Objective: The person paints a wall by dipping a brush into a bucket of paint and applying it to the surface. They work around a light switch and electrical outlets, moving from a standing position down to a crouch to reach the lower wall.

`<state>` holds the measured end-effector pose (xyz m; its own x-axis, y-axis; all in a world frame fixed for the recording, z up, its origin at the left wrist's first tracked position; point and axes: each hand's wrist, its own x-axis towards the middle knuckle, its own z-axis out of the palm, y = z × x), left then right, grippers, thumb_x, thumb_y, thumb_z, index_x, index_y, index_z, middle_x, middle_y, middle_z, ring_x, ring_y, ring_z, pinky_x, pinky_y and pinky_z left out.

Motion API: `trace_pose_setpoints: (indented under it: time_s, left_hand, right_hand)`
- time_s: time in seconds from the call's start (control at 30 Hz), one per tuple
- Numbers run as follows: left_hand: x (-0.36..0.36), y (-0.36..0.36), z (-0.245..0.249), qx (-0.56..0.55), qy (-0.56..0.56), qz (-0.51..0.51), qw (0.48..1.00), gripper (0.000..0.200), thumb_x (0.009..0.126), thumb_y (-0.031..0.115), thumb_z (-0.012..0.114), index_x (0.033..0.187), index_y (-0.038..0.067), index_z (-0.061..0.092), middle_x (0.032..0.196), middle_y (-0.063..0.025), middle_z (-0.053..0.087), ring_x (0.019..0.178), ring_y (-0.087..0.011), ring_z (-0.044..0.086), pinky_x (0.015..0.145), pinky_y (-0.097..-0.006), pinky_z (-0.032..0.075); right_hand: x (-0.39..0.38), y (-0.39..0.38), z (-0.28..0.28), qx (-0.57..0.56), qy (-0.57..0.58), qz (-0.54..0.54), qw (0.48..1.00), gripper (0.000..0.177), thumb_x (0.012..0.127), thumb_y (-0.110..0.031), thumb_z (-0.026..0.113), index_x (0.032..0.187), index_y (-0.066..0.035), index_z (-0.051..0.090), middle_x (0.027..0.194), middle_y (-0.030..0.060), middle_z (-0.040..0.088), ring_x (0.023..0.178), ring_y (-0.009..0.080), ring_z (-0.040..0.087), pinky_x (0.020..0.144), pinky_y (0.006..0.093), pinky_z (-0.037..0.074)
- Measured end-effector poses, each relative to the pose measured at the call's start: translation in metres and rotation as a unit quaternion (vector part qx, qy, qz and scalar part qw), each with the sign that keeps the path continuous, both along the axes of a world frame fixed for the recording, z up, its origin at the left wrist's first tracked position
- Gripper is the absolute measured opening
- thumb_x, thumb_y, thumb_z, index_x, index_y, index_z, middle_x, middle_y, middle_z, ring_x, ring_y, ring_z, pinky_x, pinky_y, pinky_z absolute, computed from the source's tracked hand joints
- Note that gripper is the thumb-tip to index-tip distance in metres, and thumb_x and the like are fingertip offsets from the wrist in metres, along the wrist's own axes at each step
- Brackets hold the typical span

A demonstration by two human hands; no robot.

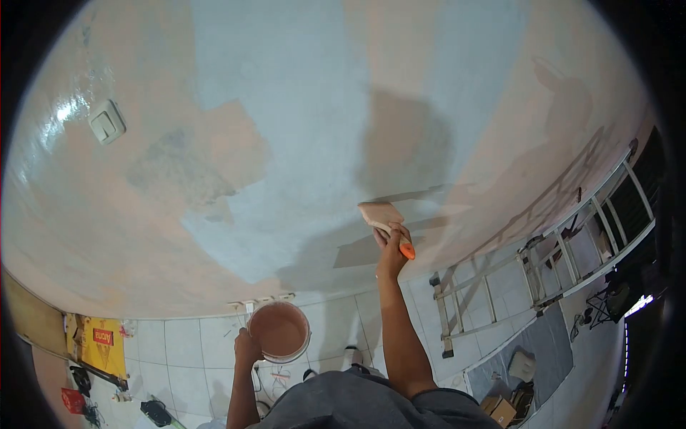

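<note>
On the left, a white light switch [107, 122] sits on the wall [286, 107], near the wall's left side. Below it, a yellow box [103, 350] with a red label is on the floor [182, 336], near the wall's bottom edge.

Next comes the left hand [247, 346]. Its fingers are curled in at the left side of a bucket [308, 336] and hold it up. I cannot tell if they grip the rim or a handle. Inside is pinky-brown paint [279, 329]. The bucket is just in front of the wall's bottom edge.

To the right and higher up is a wide brush [381, 213], in front of the lower part of the wall. The right hand [393, 252] has it, with the fingers bent close around the handle. The brush's long line slants: the wide tip points up and left, away from the fingers, and the orange end points down and right. The right hand is much nearer the brush than the left. I cannot tell if the tip touches the wall.

Far right, a metal ladder [565, 259] stands near the wall's right side.
</note>
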<state>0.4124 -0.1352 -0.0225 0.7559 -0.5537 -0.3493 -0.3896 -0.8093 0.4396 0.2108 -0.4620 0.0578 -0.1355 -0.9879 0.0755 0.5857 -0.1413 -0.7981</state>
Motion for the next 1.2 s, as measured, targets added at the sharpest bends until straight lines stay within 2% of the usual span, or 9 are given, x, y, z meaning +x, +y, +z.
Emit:
trace_pose_setpoints:
  time_s: [0.27,0.3,0.33,0.47,0.53,0.67,0.8,0.97,1.2]
  left_hand:
    - [0.008,-0.003,-0.019,-0.036,-0.007,0.02,0.999,0.034,0.078,0.017,0.058,0.098,-0.01,0.053,0.095,-0.0323,0.062,0.091,-0.0452,0.062,0.077,-0.0476,0.051]
    - [0.005,-0.004,-0.011,-0.05,0.019,0.043,0.998,0.033,0.079,0.017,0.056,0.097,-0.01,0.053,0.094,-0.0323,0.062,0.09,-0.0452,0.062,0.076,-0.0477,0.051]
    - [0.004,-0.005,-0.006,-0.062,0.044,0.065,0.995,0.032,0.081,0.018,0.053,0.097,-0.01,0.053,0.093,-0.0323,0.062,0.09,-0.0452,0.062,0.076,-0.0479,0.051]
    - [0.008,0.0,-0.009,-0.055,0.001,0.034,0.998,0.031,0.08,0.017,0.054,0.097,-0.01,0.053,0.093,-0.0323,0.062,0.089,-0.0453,0.062,0.075,-0.0482,0.051]
    - [0.003,0.002,0.002,-0.054,0.002,0.038,0.998,0.031,0.08,0.017,0.055,0.097,-0.01,0.053,0.092,-0.0325,0.062,0.088,-0.0456,0.062,0.075,-0.0484,0.051]
    - [0.01,0.01,-0.016,-0.05,0.003,0.04,0.998,0.031,0.08,0.017,0.056,0.097,-0.009,0.053,0.092,-0.0322,0.062,0.088,-0.0457,0.062,0.075,-0.0482,0.051]
    - [0.019,0.018,-0.03,-0.045,-0.031,0.013,0.998,0.031,0.079,0.016,0.057,0.096,-0.01,0.053,0.092,-0.0315,0.063,0.088,-0.0447,0.063,0.076,-0.0479,0.051]
    - [0.031,0.022,-0.029,-0.037,-0.004,-0.002,0.999,0.032,0.077,0.015,0.059,0.098,-0.009,0.054,0.093,-0.031,0.063,0.09,-0.0432,0.063,0.077,-0.0464,0.052]
    - [0.042,0.027,-0.044,-0.085,-0.037,-0.023,0.995,0.033,0.076,0.017,0.059,0.094,-0.009,0.055,0.092,-0.0312,0.063,0.088,-0.0439,0.063,0.076,-0.0472,0.051]
  right_hand:
    - [0.033,-0.041,0.272,-0.268,0.011,-0.05,0.962,0.022,0.09,-0.015,0.052,0.088,0.006,0.058,0.091,0.011,0.061,0.084,0.0211,0.063,0.076,0.0381,0.057]
    - [0.028,-0.033,0.315,-0.311,0.129,-0.123,0.934,0.024,0.09,-0.017,0.051,0.09,0.006,0.058,0.091,0.0114,0.061,0.085,0.0219,0.063,0.08,0.0393,0.055]
    - [0.035,-0.032,0.353,-0.299,-0.016,-0.03,0.954,0.026,0.089,-0.014,0.049,0.103,0.006,0.055,0.103,0.0141,0.059,0.089,0.025,0.063,0.087,0.0358,0.055]
    - [0.037,-0.015,0.452,-0.409,0.005,-0.061,0.911,0.044,0.09,-0.019,0.049,0.125,0.008,0.044,0.127,0.0255,0.048,0.112,0.031,0.055,0.091,0.0329,0.051]
    - [0.044,-0.041,0.468,-0.42,-0.037,-0.044,0.906,0.041,0.089,-0.021,0.051,0.118,0.007,0.05,0.121,0.0239,0.053,0.107,0.0294,0.058,0.088,0.0327,0.052]
    - [0.059,-0.061,0.406,-0.431,-0.122,0.014,0.894,0.025,0.092,-0.018,0.051,0.106,0.003,0.056,0.106,0.0125,0.058,0.094,0.0239,0.061,0.088,0.0356,0.054]
    - [0.067,-0.044,0.211,-0.269,-0.071,0.028,0.96,0.036,0.096,-0.026,0.05,0.122,-0.002,0.047,0.121,0.0089,0.05,0.118,0.0218,0.047,0.097,0.0405,0.047]
    - [0.063,0.02,0.032,-0.083,-0.001,0.005,0.997,0.023,0.094,-0.013,0.05,0.104,0.007,0.052,0.107,0.0166,0.055,0.098,0.027,0.061,0.087,0.0388,0.055]
    - [0.054,0.022,0.107,-0.053,0.054,0.003,0.997,0.02,0.089,-0.008,0.047,0.099,0.008,0.055,0.102,0.0166,0.058,0.092,0.0254,0.063,0.083,0.0362,0.056]
